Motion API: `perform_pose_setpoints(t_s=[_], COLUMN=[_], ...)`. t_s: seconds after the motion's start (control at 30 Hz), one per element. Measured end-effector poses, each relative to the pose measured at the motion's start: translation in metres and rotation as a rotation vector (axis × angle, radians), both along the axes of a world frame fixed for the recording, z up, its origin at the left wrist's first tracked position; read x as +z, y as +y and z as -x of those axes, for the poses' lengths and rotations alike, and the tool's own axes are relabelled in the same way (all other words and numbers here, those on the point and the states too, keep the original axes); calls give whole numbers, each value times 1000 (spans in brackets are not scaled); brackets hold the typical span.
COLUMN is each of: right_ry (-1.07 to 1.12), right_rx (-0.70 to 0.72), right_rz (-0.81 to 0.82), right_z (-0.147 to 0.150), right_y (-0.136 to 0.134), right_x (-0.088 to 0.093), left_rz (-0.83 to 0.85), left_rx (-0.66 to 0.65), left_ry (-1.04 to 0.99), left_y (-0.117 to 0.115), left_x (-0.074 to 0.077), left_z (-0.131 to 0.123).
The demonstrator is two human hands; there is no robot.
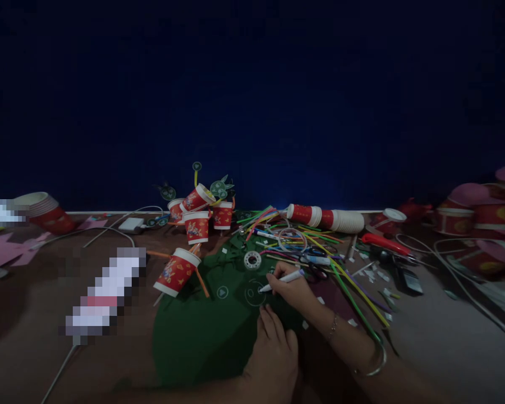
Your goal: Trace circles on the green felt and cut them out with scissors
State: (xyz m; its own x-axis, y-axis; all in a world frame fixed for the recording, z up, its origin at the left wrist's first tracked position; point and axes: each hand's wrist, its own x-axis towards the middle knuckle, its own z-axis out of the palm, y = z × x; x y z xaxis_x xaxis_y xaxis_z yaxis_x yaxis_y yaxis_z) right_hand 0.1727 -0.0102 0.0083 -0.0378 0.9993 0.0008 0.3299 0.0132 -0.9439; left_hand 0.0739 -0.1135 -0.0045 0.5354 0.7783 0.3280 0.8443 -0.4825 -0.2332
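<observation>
In the head view, a sheet of dark green paper lies in front of me. My right hand grips a white marker, its tip touching a white-outlined round drawing on the sheet. Just below that drawing, my left hand rests on the paper with fingers stretched out. A smaller drawn circle with a mark inside shows to the left. Behind the drawings sits a roll of tape.
Red paper cups with straws stand at the back left. A pile of coloured straws, nested cups and a red-handled tool lie to the right. A blurred-out device with a cable is at left.
</observation>
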Motion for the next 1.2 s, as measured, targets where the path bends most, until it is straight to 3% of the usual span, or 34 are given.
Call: perform_pose_setpoints(t_s=[0.37, 0.93, 1.2], right_ry=[-20, 17, 63], right_rx=[-24, -69, -57], right_rz=[-39, -42, -45], right_z=[0, 0, -3], right_y=[0, 0, 2], right_x=[-1, 4, 3], left_rz=[75, 47, 59], left_rx=[-24, -13, -9], left_ry=[29, 24, 25], left_y=[0, 0, -1], left_x=[0, 0, 8], left_z=[2, 1, 2])
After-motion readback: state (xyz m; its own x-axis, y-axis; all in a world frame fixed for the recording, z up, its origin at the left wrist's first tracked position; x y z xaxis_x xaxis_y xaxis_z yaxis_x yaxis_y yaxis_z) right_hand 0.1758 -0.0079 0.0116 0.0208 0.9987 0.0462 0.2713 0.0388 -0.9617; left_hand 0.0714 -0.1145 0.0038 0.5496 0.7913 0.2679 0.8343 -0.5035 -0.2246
